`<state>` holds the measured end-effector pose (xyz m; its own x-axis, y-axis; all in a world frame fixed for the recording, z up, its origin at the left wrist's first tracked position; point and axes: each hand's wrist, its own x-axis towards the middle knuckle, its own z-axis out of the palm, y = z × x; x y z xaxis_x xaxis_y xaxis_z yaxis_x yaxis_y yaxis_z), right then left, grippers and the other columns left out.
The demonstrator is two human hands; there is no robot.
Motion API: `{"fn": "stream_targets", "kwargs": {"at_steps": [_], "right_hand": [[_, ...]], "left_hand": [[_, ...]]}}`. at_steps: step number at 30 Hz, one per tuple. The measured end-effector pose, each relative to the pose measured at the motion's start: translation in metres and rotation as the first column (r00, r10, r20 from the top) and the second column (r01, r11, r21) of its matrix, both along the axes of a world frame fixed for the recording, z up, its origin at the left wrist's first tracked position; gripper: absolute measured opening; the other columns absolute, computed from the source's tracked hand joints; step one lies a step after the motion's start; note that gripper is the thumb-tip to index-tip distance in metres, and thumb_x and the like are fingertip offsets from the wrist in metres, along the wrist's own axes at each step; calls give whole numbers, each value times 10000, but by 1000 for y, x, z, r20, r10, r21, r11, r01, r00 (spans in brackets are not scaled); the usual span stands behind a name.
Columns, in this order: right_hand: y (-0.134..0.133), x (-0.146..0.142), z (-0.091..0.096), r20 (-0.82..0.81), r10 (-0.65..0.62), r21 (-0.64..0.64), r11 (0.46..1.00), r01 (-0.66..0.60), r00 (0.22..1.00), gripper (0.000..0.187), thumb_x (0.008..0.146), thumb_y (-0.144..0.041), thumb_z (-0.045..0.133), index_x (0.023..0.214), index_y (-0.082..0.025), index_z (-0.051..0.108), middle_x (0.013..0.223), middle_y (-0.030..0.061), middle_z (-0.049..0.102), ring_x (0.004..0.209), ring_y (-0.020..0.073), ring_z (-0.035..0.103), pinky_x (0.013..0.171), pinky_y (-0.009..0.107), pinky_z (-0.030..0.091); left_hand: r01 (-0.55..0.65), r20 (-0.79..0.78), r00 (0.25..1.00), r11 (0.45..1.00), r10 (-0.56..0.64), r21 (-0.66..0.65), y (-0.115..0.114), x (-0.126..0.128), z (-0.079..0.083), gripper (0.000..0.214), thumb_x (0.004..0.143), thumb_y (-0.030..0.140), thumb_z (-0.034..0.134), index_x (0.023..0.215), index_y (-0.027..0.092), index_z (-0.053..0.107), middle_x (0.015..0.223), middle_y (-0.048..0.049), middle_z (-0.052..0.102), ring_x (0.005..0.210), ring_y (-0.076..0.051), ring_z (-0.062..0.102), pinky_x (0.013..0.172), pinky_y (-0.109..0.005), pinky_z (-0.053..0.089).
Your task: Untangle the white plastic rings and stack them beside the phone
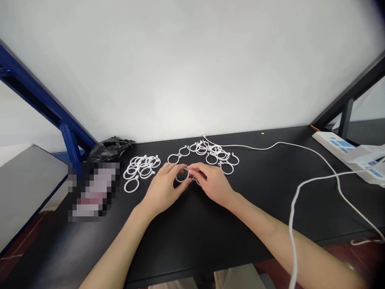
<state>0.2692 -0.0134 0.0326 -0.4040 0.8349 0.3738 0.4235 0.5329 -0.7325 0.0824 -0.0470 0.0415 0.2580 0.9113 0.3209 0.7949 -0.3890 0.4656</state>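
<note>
Between the fingertips of both hands is a white curtain ring point(182, 182), a thin plastic hoop with a small knob at its rim. My left hand point(162, 188) curls around its left side, with thumb and fingers closed on it. At the ring's upper right, my right hand point(215, 184) pinches near the knob; the exact contact is hidden by the fingers. Part of another white ring point(197, 182) shows under the right fingers. A heap of similar rings point(141, 167) lies left of my left hand. More rings point(221, 153) lie beyond both hands, mostly toward the right.
On the black table point(192, 233), a white cable point(296, 200) loops across the right side near a white power strip point(345, 154). A crumpled black plastic bag point(110, 148) and a pixelated item point(96, 188) lie left. A blue metal frame point(45, 96) rises at the left edge.
</note>
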Motion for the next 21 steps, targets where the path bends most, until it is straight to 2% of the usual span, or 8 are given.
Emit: {"fn": "stream_targets", "kwargs": {"at_steps": [2, 4, 7, 10, 13, 17, 19, 21], "right_hand": [[2, 3, 1, 77, -43, 8, 999, 42, 996, 228, 959, -285, 573, 1171, -230, 636, 996, 25, 735, 820, 160, 693, 788, 327, 550], [5, 7, 3, 195, -93, 33, 996, 88, 976, 267, 940, -310, 597, 1186, -216, 632, 1046, 54, 706, 864, 190, 677, 796, 370, 551], [7, 12, 6, 363, -95, 97, 993, 63, 927, 280, 881, -383, 661, 1094, -201, 671, 1039, 88, 681, 997, 270, 626, 853, 448, 535], [7, 13, 6, 460, -44, 124, 992, -15, 887, 257, 836, -378, 706, 1022, -203, 688, 1018, 101, 661, 975, 285, 599, 842, 467, 532], [5, 10, 5, 463, -25, 130, 991, -40, 886, 103, 883, -272, 644, 949, -202, 683, 997, 89, 646, 940, 256, 590, 817, 436, 535], [1, 7, 4, 372, 26, 103, 992, -69, 928, 76, 915, -225, 601, 939, -197, 668, 1004, 68, 635, 964, 227, 596, 851, 401, 531], [-1, 5, 4, 296, 54, 72, 994, -79, 954, 90, 918, -234, 604, 977, -203, 665, 1027, 60, 624, 945, 202, 611, 842, 376, 537], [-3, 3, 3, 216, 74, 42, 995, -85, 974, 107, 918, -245, 611, 1005, -210, 662, 1034, 51, 616, 880, 169, 624, 813, 346, 545]], "left_hand": [[-60, -34, 997, 997, 62, 57, 2, -4, 0, 309, 941, 369, 545, 1199, 207, 598, 1027, -69, 666, 995, -249, 576, 864, -410, 504], [-186, -91, 976, 972, 200, 140, 5, -11, -1, 336, 939, 354, 526, 1213, 172, 596, 1052, -103, 665, 1032, -285, 570, 910, -448, 486], [-405, -212, 866, 885, 452, 231, 8, -25, -1, 387, 933, 325, 483, 1228, 105, 602, 1093, -180, 652, 1076, -364, 548, 904, -508, 461], [-519, -312, 754, 816, 578, 254, 7, -34, -1, 408, 926, 307, 442, 1223, 88, 616, 1084, -219, 644, 1045, -407, 540, 806, -517, 458], [-542, -355, 709, 793, 610, 278, 4, -37, -1, 399, 918, 286, 425, 1197, 91, 633, 1067, -230, 646, 1013, -417, 533, 761, -523, 448], [-535, -363, 699, 787, 616, 308, 4, -34, -3, 389, 902, 261, 440, 1194, 92, 634, 1103, -236, 641, 1033, -423, 524, 803, -559, 438], [-518, -315, 735, 797, 601, 311, 5, -32, -3, 377, 899, 254, 457, 1206, 117, 628, 1147, -221, 632, 1076, -417, 520, 857, -575, 430], [-455, -219, 827, 845, 518, 281, 6, -28, -1, 379, 906, 259, 471, 1246, 155, 603, 1192, -182, 621, 1132, -388, 519, 930, -568, 429]]}}
